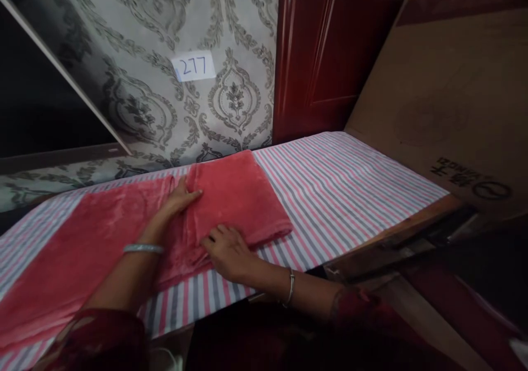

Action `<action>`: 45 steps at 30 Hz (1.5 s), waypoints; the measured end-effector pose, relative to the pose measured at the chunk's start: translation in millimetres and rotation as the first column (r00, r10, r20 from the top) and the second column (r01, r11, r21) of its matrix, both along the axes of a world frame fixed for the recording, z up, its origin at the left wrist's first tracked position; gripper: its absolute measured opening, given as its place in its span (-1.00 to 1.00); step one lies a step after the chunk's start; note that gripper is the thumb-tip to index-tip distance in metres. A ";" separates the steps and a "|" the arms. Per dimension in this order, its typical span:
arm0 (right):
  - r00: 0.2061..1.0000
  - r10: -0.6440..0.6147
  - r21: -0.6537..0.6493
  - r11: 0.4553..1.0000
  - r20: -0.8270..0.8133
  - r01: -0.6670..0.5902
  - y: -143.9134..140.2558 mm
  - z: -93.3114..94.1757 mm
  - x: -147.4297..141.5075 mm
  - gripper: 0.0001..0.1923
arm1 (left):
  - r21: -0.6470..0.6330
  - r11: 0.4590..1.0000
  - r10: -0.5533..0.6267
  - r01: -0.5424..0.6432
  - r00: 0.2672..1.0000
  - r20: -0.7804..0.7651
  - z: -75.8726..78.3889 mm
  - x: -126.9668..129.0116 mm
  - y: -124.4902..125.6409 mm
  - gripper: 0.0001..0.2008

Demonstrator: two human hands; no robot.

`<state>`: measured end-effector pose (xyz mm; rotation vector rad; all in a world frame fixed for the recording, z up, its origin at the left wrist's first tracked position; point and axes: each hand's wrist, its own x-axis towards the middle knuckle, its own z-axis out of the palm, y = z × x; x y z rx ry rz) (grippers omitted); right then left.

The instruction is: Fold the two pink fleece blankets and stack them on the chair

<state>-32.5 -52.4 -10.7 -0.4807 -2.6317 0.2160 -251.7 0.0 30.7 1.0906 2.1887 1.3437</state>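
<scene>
A coral-red plush cloth, like a blanket (103, 228), lies along the striped tablecloth. Its right part is doubled over into a thicker folded block (235, 195). My left hand (180, 199) rests on the seam beside that block, thumb apart from the other fingers and stretched over the cloth. At the near edge of the block, my right hand (229, 253) has its fingers curled onto the blanket; their tips are partly hidden. A light bangle (143, 248) circles the left wrist and a metal one (291, 287) the right.
A striped tablecloth (330, 184) covers the table, whose wooden edge (412, 220) shows at right. A large cardboard box (454, 101) stands on the right. Behind are patterned wallpaper, a paper marked 277 (193, 66) and a dark red door (317, 57). A dark screen (45, 96) is at left.
</scene>
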 end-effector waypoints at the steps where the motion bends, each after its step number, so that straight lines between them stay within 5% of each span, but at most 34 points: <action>1: 1.000 0.008 -0.010 1.000 -0.007 -0.008 -1.6 1.4 2.3 -0.80 | -0.019 1.000 -0.009 0.009 1.000 -0.028 0.9 2.7 -3.9 -0.25; 5: 0.978 0.046 -0.047 0.997 -0.201 -0.057 2.8 5.0 43.1 -0.65 | -0.076 0.997 0.011 -0.016 0.997 -0.072 5.6 13.8 -18.9 -0.13; 9: 0.815 -0.266 -0.131 0.964 -0.515 0.232 28.4 -5.6 116.8 -0.57 | -0.135 0.991 0.011 -0.012 1.000 -0.009 6.2 23.0 -39.8 -0.08; 13: 0.783 -0.418 -0.287 0.905 -0.461 0.314 50.7 -24.3 158.8 -0.42 | -0.090 0.995 -0.027 0.032 0.998 0.061 -6.4 35.5 -71.9 -0.01; 19: 0.797 -0.406 -0.352 0.899 -0.448 0.260 55.7 -36.3 139.2 -0.38 | -0.049 0.998 -0.030 0.042 0.975 0.218 -10.9 53.8 -106.7 -0.07; 25: 0.810 -0.497 -0.331 0.856 -0.310 0.398 57.7 -33.3 125.1 -0.25 | -0.025 0.997 0.073 -0.068 0.937 0.341 2.0 58.9 -102.8 -0.20; 32: 0.830 -0.461 -0.314 0.875 -0.314 0.367 59.7 -33.1 129.8 -0.28 | -0.033 0.989 0.146 -0.143 0.938 0.314 2.5 54.1 -96.1 -0.24; 37: 0.825 -0.414 -0.213 0.909 -0.386 0.357 52.9 -28.6 135.5 -0.34 | 0.085 0.991 0.058 -0.101 0.910 0.410 18.4 54.3 -89.1 -0.24; 40: 0.784 -0.406 -0.179 0.913 -0.469 0.366 38.5 -27.4 146.8 -0.59 | 0.106 0.990 0.031 -0.094 0.871 0.490 29.7 56.6 -84.0 -0.25; 42: 0.802 -0.379 -0.171 0.925 -0.461 0.339 28.4 -29.1 154.0 -0.72 | 0.117 0.990 0.007 -0.080 0.851 0.525 37.7 60.2 -79.7 -0.24; 45: 0.870 -0.338 -0.126 0.941 -0.358 0.314 19.9 -35.1 157.9 -0.65 | 0.158 0.984 -0.022 -0.081 0.828 0.560 49.7 67.8 -73.5 -0.24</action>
